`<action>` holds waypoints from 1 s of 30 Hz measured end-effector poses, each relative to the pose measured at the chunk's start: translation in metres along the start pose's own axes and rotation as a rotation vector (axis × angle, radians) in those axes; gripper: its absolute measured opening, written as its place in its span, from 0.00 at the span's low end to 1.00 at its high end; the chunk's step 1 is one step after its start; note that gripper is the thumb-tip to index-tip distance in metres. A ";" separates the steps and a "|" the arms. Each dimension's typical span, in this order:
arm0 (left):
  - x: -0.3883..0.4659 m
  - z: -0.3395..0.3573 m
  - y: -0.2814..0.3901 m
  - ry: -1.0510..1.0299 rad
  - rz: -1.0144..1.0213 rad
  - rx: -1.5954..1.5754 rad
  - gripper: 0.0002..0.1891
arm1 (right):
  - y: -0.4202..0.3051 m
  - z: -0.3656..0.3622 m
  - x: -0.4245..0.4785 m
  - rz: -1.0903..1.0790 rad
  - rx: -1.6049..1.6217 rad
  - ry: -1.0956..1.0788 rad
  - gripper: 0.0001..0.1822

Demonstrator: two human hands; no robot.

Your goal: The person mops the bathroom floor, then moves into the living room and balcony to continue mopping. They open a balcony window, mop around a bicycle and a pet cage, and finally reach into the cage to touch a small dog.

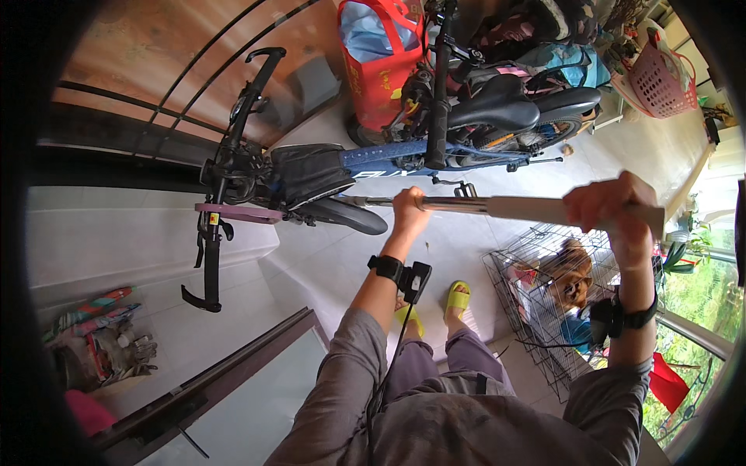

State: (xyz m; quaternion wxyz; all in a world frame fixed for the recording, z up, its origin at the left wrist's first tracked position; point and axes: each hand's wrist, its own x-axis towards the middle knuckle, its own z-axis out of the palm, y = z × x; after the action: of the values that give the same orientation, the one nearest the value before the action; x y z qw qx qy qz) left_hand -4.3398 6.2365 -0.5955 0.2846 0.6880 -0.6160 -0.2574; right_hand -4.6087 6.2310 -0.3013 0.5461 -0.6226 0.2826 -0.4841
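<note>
My left hand (pixel 410 211) grips the metal shaft of a long pole (pixel 459 204) that lies across the view. Around its pale thick end section my right hand (pixel 612 209) is closed, near the tip. The pole's far end passes behind a bicycle's front tyre (pixel 349 215), so what it carries is hidden. A blue bicycle (pixel 384 154) with a black bag (pixel 306 169) on its frame stands just beyond my left hand. Below my right hand is a wire cage (pixel 501 274) with a brown dog (pixel 571 274) inside.
Handlebars (pixel 213 262) jut out at left. A second bicycle's saddle (pixel 495 108), a red bag (pixel 379 87) and a pink basket (pixel 661 78) stand beyond. A door (pixel 256 378) is at lower left, near umbrellas (pixel 96 309). My feet in yellow slippers (pixel 458 296) are on the tiled floor.
</note>
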 end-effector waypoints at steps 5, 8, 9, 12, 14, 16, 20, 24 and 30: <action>-0.026 0.005 0.047 -0.072 0.056 -0.154 0.07 | -0.049 -0.014 -0.036 0.018 -0.129 0.120 0.12; -0.046 0.015 0.086 -0.142 0.180 -0.220 0.09 | -0.094 -0.026 -0.070 0.055 -0.269 0.221 0.10; -0.057 0.021 0.096 -0.122 0.232 -0.256 0.10 | -0.105 -0.033 -0.085 0.046 -0.287 0.280 0.11; -0.088 0.022 0.141 -0.121 0.302 -0.363 0.12 | -0.157 -0.053 -0.122 0.158 -0.276 0.224 0.13; -0.103 0.021 0.166 -0.108 0.313 -0.362 0.12 | -0.171 -0.049 -0.136 0.146 -0.265 0.269 0.15; -0.110 0.021 0.176 -0.077 0.303 -0.351 0.11 | -0.181 -0.052 -0.149 0.130 -0.198 0.283 0.19; -0.120 0.013 0.179 -0.046 0.265 -0.395 0.14 | -0.190 -0.091 -0.192 0.134 0.015 0.190 0.22; -0.109 0.009 0.184 0.113 0.225 -0.366 0.15 | -0.171 -0.093 -0.159 -0.079 -0.172 0.020 0.18; -0.051 0.010 0.142 0.451 0.104 -0.312 0.15 | -0.105 -0.076 -0.069 -0.009 -0.120 -0.017 0.13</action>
State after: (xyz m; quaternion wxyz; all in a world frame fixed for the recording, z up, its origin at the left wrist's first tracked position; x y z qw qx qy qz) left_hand -4.4519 6.2756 -0.5015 0.5298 0.6433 -0.5244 -0.1748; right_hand -4.7222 6.2863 -0.2261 0.5079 -0.6594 0.3039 -0.4635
